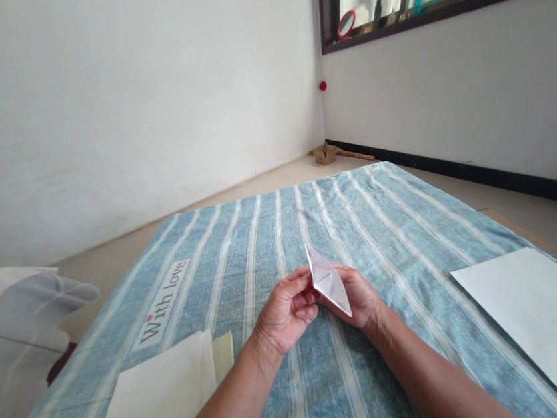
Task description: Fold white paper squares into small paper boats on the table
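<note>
A small piece of folded white paper (328, 282), pointed at both ends with crease lines on its face, is held up over the table in front of me. My left hand (289, 305) pinches it from the left side with closed fingers. From the right, my right hand (357, 294) grips it, partly behind the paper, so some of its fingers are hidden. Both hands are just above the blue striped tablecloth (245, 266).
White sheets (159, 397) lie at the left front, with a yellowish sheet (223, 355) beside them. Another white stack (547, 319) lies at the right edge. Sheer fabric (17, 346) hangs at far left. A small cardboard box (325, 154) stands on the floor by the corner.
</note>
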The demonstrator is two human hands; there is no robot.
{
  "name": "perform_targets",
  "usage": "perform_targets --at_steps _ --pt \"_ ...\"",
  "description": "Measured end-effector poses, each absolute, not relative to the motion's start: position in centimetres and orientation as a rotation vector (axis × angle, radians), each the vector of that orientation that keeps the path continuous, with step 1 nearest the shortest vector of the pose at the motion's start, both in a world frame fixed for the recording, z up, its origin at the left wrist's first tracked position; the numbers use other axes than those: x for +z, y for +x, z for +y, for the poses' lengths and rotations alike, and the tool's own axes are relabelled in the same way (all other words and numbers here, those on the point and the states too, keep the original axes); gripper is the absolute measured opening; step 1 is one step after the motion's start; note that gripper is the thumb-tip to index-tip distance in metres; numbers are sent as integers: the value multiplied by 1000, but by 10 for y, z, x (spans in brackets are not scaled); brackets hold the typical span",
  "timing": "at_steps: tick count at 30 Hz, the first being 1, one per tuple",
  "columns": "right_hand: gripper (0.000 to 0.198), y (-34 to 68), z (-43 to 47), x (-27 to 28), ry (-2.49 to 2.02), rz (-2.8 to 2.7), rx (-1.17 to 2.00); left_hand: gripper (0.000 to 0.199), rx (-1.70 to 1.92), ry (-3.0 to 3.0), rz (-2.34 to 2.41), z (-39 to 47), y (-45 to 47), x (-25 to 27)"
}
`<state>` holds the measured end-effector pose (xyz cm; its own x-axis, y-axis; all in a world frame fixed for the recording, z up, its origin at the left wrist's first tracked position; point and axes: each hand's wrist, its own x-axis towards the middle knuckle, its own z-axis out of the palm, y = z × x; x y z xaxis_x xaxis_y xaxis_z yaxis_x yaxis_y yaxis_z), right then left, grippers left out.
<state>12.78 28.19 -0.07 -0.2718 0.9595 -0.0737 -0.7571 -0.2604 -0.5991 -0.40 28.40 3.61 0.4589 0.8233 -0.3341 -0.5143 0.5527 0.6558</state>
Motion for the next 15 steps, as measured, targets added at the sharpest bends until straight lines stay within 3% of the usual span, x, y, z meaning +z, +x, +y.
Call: perform_targets --at_steps 6,15 --pt "6 127 280 4 -575 -604 1824 5 890 416 669 279 -4 30" --pt "17 125 280 0 -679 -645 1741 11 934 315 654 278 -5 19"
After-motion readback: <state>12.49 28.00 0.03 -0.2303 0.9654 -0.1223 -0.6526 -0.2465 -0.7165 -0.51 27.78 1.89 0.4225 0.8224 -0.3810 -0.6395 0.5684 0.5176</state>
